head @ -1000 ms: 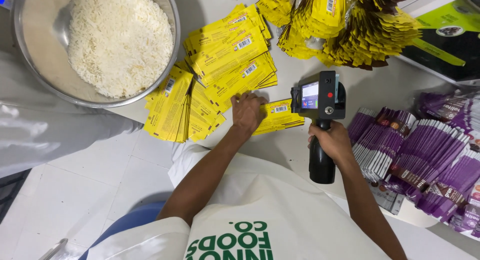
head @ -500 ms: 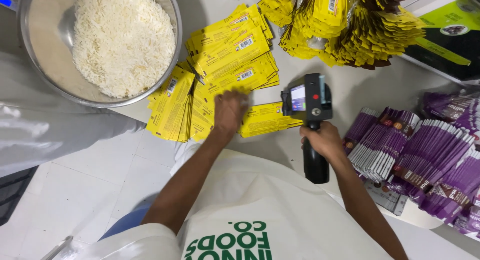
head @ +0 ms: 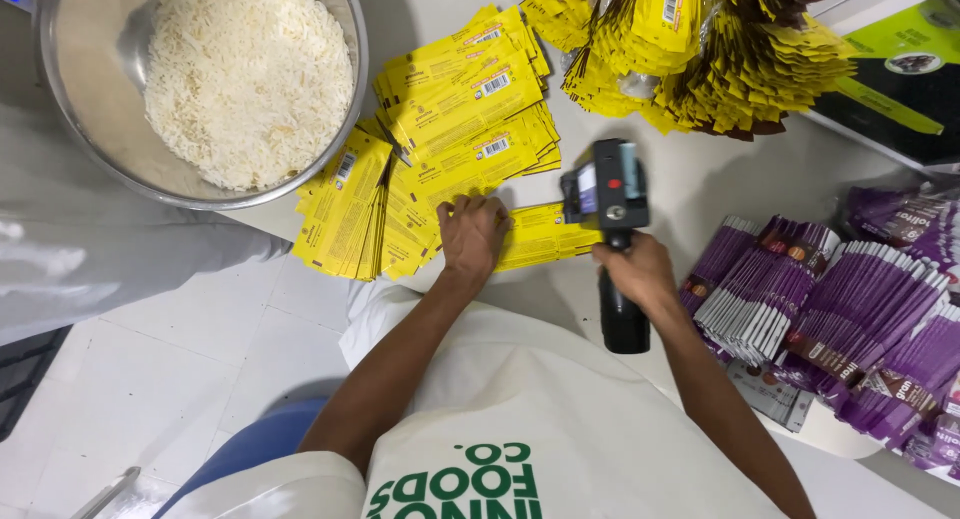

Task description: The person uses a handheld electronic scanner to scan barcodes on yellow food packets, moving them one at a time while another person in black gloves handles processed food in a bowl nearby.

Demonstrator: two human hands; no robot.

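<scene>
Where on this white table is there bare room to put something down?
One bare patch of the table lies right of the handheld printer, between the hanging yellow pouches above and the purple pouches below. Left of it is crowded: fanned yellow pouches run up to the rice bowl, with the left hand pressing one.

Person is wearing a cream short-sleeved top with bold green block lettering printed across the chest; sleeves are ending above the elbows, leaving both forearms bare; left hand (head: pixel 472 234) and right hand (head: pixel 640 271) are showing no gloves, rings or watch
</scene>
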